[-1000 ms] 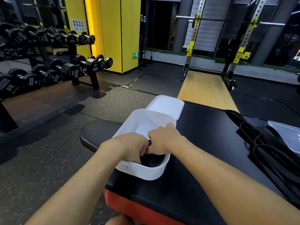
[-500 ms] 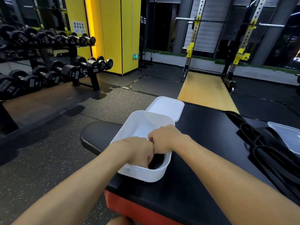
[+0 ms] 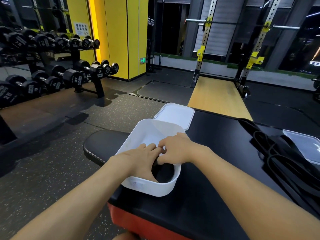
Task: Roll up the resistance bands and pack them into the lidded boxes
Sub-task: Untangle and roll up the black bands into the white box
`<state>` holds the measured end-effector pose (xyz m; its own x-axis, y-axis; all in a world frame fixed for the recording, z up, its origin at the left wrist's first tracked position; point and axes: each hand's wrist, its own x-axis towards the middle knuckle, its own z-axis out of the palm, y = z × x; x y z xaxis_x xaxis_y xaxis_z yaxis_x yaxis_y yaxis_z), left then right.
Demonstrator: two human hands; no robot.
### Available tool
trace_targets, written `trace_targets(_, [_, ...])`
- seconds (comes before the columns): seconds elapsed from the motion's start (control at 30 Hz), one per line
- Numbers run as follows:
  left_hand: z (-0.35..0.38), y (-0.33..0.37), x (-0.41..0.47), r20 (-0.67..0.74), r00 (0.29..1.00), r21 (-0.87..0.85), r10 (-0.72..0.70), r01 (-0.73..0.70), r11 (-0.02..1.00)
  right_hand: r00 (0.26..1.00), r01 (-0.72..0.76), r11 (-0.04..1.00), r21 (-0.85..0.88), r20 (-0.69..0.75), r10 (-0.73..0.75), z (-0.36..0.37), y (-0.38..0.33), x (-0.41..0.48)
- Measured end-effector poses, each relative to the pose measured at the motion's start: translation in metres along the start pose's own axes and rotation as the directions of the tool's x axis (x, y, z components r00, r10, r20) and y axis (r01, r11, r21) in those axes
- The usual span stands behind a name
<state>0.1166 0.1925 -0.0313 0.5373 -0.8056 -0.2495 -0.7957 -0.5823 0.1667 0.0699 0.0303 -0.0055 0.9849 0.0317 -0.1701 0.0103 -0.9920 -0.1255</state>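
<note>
Resistance band [image 3: 163, 172], rolled into a black coil, lies inside the white box [image 3: 150, 187] at its near end, right under my two hands. My left hand [image 3: 142, 160] reaches down into the box with its fingers fairly straight. Its palm lies against the coil's left side. My right hand [image 3: 178, 149] comes over the box's right wall with its fingers curled downward, and its fingertips meet those of my left hand just above the coil. My right thumb sits at the coil's upper edge, but I cannot tell whether that hand actually pinches the band or only touches it. Beyond my fingertips the far half of the box shows only its white floor.

Just past the box, farther from my hands, the white lid [image 3: 174, 115] lies flat on the black padded top [image 3: 216, 170], touching or nearly touching the box's far wall. Well to the right of my right forearm a heap of loose black bands [image 3: 284, 163] sprawls across the same top, and a clear plastic lid [image 3: 304, 146] rests against its far side. Off to the left of my left arm, across the speckled floor [image 3: 52, 170], stands a dumbbell rack [image 3: 57, 77].
</note>
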Motion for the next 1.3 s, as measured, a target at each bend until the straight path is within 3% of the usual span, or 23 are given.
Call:
trace_targets(0.07, [-0.001,-0.002,0.001,0.036,0.999,0.011,-0.023,0.022,1.0,0.989,-0.039,0.992,0.119,-0.135,0.055,0.008,0.006,-0.015])
trace_targets(0.13, [-0.001,0.0,0.003,0.078,0.995,0.05,-0.056,0.053,0.997,0.904,-0.132,0.959,0.249,-0.367,0.219,0.017,0.009,-0.035])
trace_targets(0.17, [-0.002,0.001,0.005,0.101,0.992,0.07,-0.077,0.07,0.995,0.854,-0.191,0.929,0.316,-0.414,0.316,0.02,0.009,-0.044])
trace_targets(0.23, [-0.006,0.007,0.008,0.143,0.983,0.105,-0.12,0.105,0.989,0.839,-0.285,0.832,0.475,-0.296,0.457,0.026,0.011,-0.054])
trace_targets(0.33, [-0.008,0.018,0.012,0.17,0.972,0.147,-0.162,0.138,0.98,0.849,-0.338,0.677,0.654,-0.098,0.518,0.034,0.006,-0.053])
trace_targets(0.63, [-0.02,0.029,0.001,0.213,0.928,0.169,-0.307,0.274,0.947,0.814,-0.297,0.637,0.712,-0.16,0.559,0.036,-0.005,-0.043])
trace_targets(0.77, [-0.017,0.036,-0.001,0.188,0.935,0.216,-0.301,0.259,0.941,0.811,-0.308,0.64,0.704,-0.157,0.564,0.035,-0.006,-0.044])
trace_targets(1.03, [-0.029,0.04,-0.005,0.299,0.894,0.104,-0.335,0.319,0.942,0.808,-0.322,0.642,0.696,-0.152,0.569,0.032,-0.009,-0.048])
trace_targets(1.3, [-0.015,0.047,-0.001,0.202,0.926,0.202,-0.32,0.281,0.938,0.809,-0.327,0.644,0.692,-0.148,0.569,0.033,-0.01,-0.052])
